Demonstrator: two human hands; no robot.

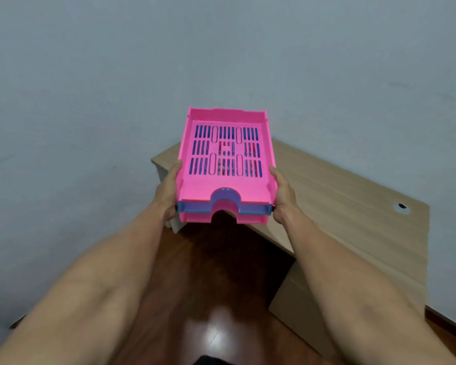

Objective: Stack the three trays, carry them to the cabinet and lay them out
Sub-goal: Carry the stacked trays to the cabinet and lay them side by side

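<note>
A stack of three slotted trays (225, 185) hangs in the air in front of me: a pink tray on top, a blue tray (250, 208) in the middle, a pink one (195, 217) at the bottom. My left hand (167, 194) grips the stack's left side near the front corner. My right hand (282, 196) grips the right side opposite it. The stack is held above the near left corner of a light wooden cabinet top (340, 196), with its far end over the cabinet.
The cabinet top runs from the centre to the right, with a round cable hole (402, 206) near its far right. A grey wall (90, 101) stands behind and to the left. Dark glossy wooden floor (216, 299) lies below my arms.
</note>
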